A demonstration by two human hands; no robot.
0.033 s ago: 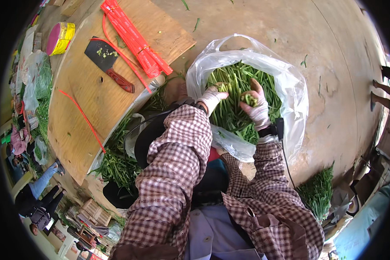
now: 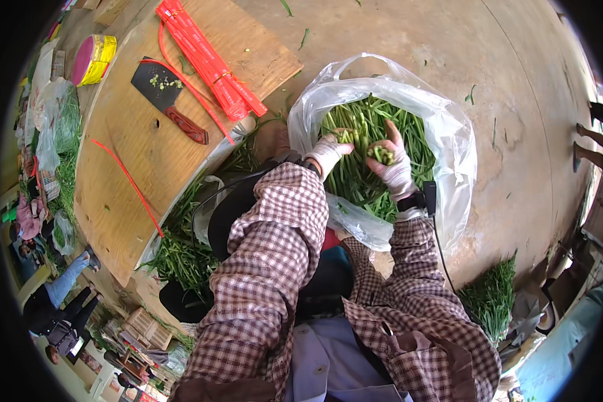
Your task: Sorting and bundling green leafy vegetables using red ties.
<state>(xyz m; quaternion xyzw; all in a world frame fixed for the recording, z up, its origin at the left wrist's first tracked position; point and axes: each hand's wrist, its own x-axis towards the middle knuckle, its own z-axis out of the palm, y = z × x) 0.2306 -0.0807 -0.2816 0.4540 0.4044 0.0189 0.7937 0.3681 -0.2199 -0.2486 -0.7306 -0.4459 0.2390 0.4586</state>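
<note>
While one bunch of cut green stems (image 2: 382,155) is gripped by the curled fingers of the right hand (image 2: 395,171), with one digit raised upright, a second bunch of paler stems (image 2: 346,137) is enclosed by the bent fingers of the left hand (image 2: 328,151). Two hands in total, each wrapped in white tape across the palm; the bunches are held just beside each other, apart. Stems per bunch: not countable.

Both hands are positioned over one clear plastic bag (image 2: 459,151), its mouth spread wide, and loose greens (image 2: 412,130) are contained in it, number not determinable. One black wrist device (image 2: 427,199) with one cable is worn at the right wrist.

To the left, one wooden counter (image 2: 114,208) is noted. On it are placed: one cleaver (image 2: 157,86), wooden handle toward the bag, blade flecked with chopped bits; one tied bundle of red strips (image 2: 211,60); one loose red strip (image 2: 130,178) near the lower edge. Past the counter, one pink-and-yellow drum (image 2: 95,60) is seen. One heap of greens (image 2: 181,264) is located beside the left sleeve, and one upright clump of greens (image 2: 492,295) at lower right.
</note>
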